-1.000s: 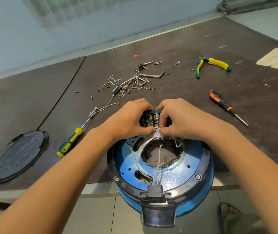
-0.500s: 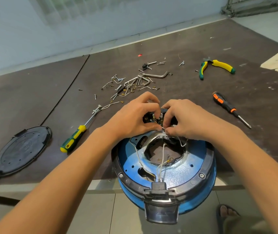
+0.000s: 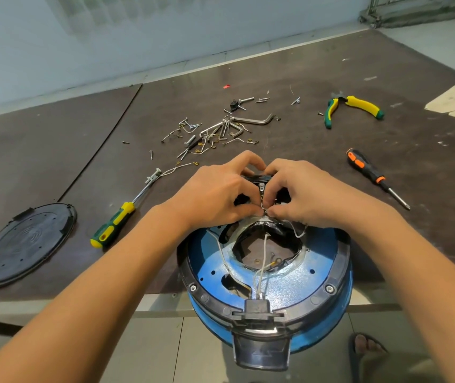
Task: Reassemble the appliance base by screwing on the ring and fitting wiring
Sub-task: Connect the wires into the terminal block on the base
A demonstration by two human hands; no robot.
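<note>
Your left hand (image 3: 215, 194) steadies the black terminal block (image 3: 258, 179) at the far rim of the blue base (image 3: 290, 297). Right hand (image 3: 301, 194) pinches a white wire (image 3: 262, 252) onto it. Ring (image 3: 341, 258) looks bolted; base overhangs the counter (image 3: 386, 167).

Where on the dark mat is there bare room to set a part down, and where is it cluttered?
Bare mat: between the black cover and the green-yellow screwdriver; between the pliers and the orange screwdriver. Crowded: the screw pile at centre.
</note>
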